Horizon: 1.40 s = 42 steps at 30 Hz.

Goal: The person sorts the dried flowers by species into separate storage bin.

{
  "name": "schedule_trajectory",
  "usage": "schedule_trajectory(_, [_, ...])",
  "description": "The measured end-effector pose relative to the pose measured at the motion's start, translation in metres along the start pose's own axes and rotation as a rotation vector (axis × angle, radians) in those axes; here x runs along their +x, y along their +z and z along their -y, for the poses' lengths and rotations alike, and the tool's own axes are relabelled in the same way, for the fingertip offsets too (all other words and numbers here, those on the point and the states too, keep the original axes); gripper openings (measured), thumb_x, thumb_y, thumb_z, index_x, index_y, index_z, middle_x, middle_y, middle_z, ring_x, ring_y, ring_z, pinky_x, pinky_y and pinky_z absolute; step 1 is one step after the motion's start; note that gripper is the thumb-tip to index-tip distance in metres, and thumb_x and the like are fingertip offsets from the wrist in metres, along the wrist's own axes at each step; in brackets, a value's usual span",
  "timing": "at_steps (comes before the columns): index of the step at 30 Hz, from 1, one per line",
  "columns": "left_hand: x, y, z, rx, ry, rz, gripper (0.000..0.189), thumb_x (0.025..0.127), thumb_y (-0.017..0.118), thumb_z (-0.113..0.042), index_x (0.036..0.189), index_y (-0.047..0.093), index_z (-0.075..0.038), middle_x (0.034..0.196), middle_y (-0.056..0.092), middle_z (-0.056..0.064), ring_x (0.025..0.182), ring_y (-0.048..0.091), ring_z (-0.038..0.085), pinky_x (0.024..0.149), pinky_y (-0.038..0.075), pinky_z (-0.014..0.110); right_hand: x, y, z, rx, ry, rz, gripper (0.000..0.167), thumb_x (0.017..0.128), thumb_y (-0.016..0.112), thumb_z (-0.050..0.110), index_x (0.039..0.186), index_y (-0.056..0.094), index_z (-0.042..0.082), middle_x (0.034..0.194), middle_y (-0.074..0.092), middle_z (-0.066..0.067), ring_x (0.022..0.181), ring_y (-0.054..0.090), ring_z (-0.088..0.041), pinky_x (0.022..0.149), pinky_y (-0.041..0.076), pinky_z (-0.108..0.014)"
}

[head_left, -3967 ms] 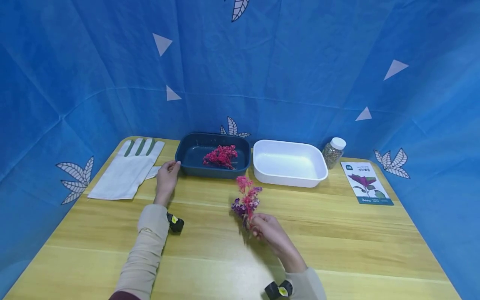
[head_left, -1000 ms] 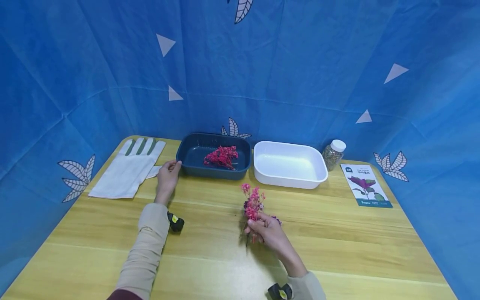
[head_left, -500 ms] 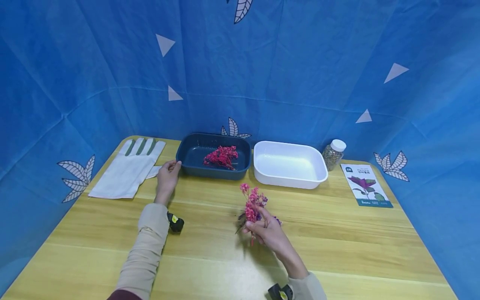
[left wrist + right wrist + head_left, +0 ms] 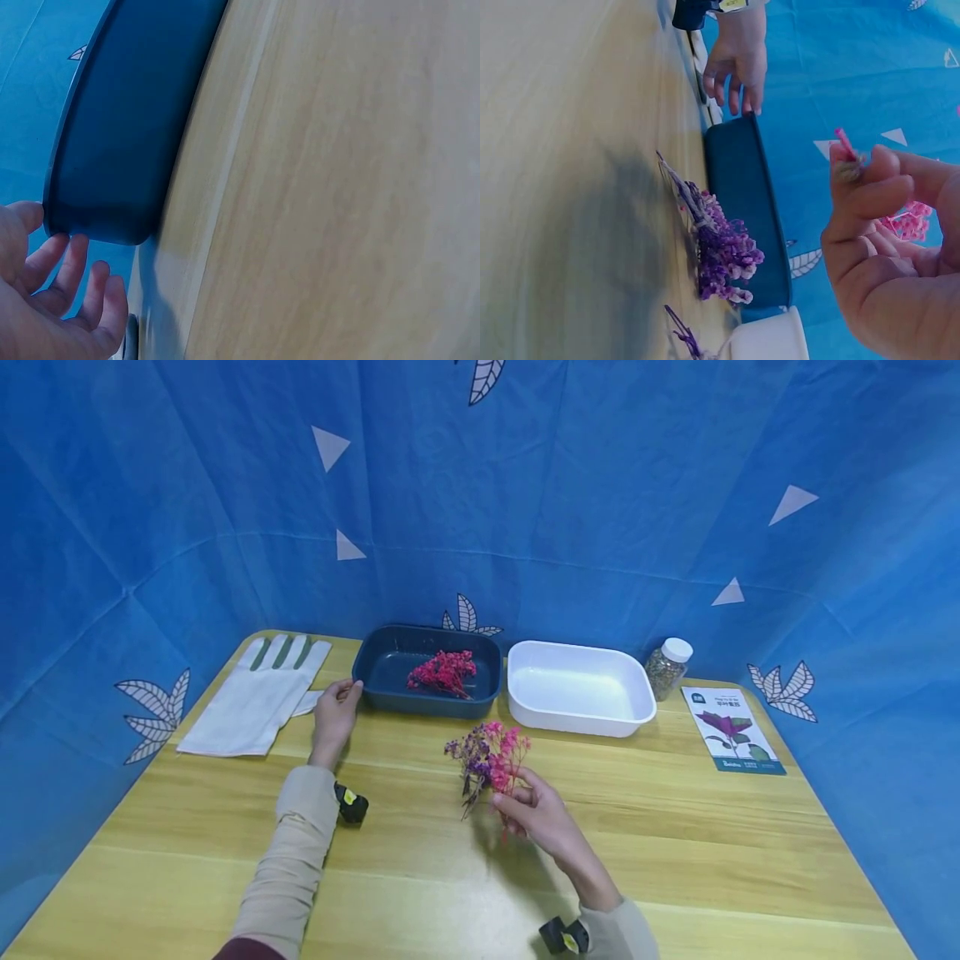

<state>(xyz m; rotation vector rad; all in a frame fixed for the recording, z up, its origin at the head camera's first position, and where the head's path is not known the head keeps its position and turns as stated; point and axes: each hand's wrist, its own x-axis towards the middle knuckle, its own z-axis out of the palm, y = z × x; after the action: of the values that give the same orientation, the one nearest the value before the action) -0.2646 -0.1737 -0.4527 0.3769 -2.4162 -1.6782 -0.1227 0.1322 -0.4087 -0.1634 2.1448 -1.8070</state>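
Note:
My right hand (image 4: 542, 814) pinches a sprig of pink dried flowers (image 4: 507, 758) by its stem, between thumb and fingers, over the middle of the table. Purple dried flowers (image 4: 474, 752) overlap the pink ones on their left. In the right wrist view the purple flowers (image 4: 724, 247) hang near the table, away from the pinching fingertips, and a bit of pink stem (image 4: 843, 141) pokes out above the fingers. My left hand (image 4: 334, 717) pinches the near left corner of a dark blue tray (image 4: 427, 705). Inside that tray lies a bunch of red-pink dried flowers (image 4: 444, 673).
A white tray (image 4: 577, 722) stands right of the dark one. Beyond it are a white-capped jar (image 4: 666, 668) of small grains and a seed packet (image 4: 733, 730). White gloves (image 4: 251, 706) with green finger patches lie at the left. Blue cloth (image 4: 600, 510) hangs behind the table.
Purple flowers, mostly behind the pink ones and my right hand a moment ago, now spread out to the left. My right fingers have shifted on the pink stem. The left hand stays put.

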Motion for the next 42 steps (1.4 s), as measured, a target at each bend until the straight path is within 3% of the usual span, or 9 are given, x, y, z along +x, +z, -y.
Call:
schedule_trajectory(5, [0.0,0.0,-0.001,-0.007,-0.005,-0.006,0.047,0.1,0.048,-0.031,0.133,0.049,0.002,0.125,0.055,0.022,0.117,0.05,0.032,0.096,0.041,0.043,0.007,-0.001,0.005,-0.013,-0.018,-0.035,0.045,0.091,0.056,0.004,0.132,0.043,-0.008,0.082,0.061,-0.007,0.061,0.053,-0.009,0.058,0.047,-0.022])
schedule_trajectory(12, [-0.001,0.0,-0.002,-0.004,-0.013,0.001,0.048,0.1,0.047,-0.032,0.134,0.049,0.002,0.126,0.055,0.021,0.117,0.05,0.032,0.095,0.042,0.042,0.031,-0.003,0.014,-0.051,-0.008,-0.139,0.018,0.09,0.057,0.004,0.103,0.057,-0.008,0.071,0.058,-0.005,0.062,0.054,-0.013,0.062,0.051,-0.029])
schedule_trajectory(18, [0.0,-0.002,-0.002,0.008,-0.021,0.003,0.05,0.1,0.046,-0.035,0.135,0.049,0.001,0.127,0.054,0.021,0.118,0.05,0.032,0.095,0.042,0.042,0.065,-0.009,0.027,-0.116,-0.028,-0.185,0.021,0.092,0.058,0.01,0.104,0.064,-0.006,0.074,0.06,-0.007,0.066,0.056,-0.015,0.065,0.051,-0.029])
schedule_trajectory(25, [0.002,-0.001,0.0,-0.009,-0.02,-0.005,0.049,0.099,0.048,-0.034,0.133,0.05,0.002,0.126,0.055,0.022,0.118,0.051,0.032,0.095,0.043,0.042,0.108,-0.015,0.047,-0.221,-0.1,-0.175,0.017,0.094,0.06,0.016,0.093,0.064,0.0,0.073,0.06,-0.005,0.063,0.054,-0.016,0.056,0.044,-0.023])
schedule_trajectory(28, [0.003,-0.001,0.0,-0.01,-0.022,-0.002,0.049,0.099,0.048,-0.033,0.133,0.05,0.001,0.127,0.055,0.021,0.118,0.051,0.032,0.096,0.043,0.042,0.125,-0.015,0.056,-0.284,-0.128,-0.182,0.017,0.094,0.06,0.018,0.094,0.064,0.001,0.076,0.062,-0.008,0.069,0.059,-0.027,0.059,0.046,-0.032])
schedule_trajectory(32, [0.004,0.0,0.0,-0.016,-0.028,-0.01,0.048,0.099,0.049,-0.032,0.133,0.05,0.001,0.126,0.055,0.021,0.118,0.051,0.032,0.097,0.042,0.042,0.144,-0.013,0.065,-0.321,-0.163,-0.198,0.022,0.094,0.06,0.016,0.106,0.064,-0.002,0.089,0.065,-0.019,0.081,0.063,-0.04,0.072,0.052,-0.045])
schedule_trajectory(39, [0.004,-0.001,0.001,-0.006,-0.025,-0.003,0.048,0.099,0.049,-0.032,0.133,0.05,0.001,0.126,0.055,0.021,0.118,0.051,0.032,0.096,0.042,0.042,0.169,-0.005,0.063,-0.429,-0.166,-0.209,0.03,0.096,0.058,0.014,0.122,0.06,-0.001,0.105,0.066,-0.021,0.087,0.065,-0.038,0.072,0.054,-0.038])
schedule_trajectory(42, [0.004,-0.001,0.001,-0.012,-0.022,0.002,0.048,0.099,0.049,-0.033,0.133,0.05,0.002,0.126,0.055,0.022,0.117,0.05,0.032,0.096,0.042,0.042,0.175,-0.002,0.057,-0.531,-0.151,-0.183,0.033,0.096,0.057,0.015,0.126,0.059,0.0,0.114,0.065,-0.019,0.095,0.065,-0.033,0.079,0.053,-0.038])
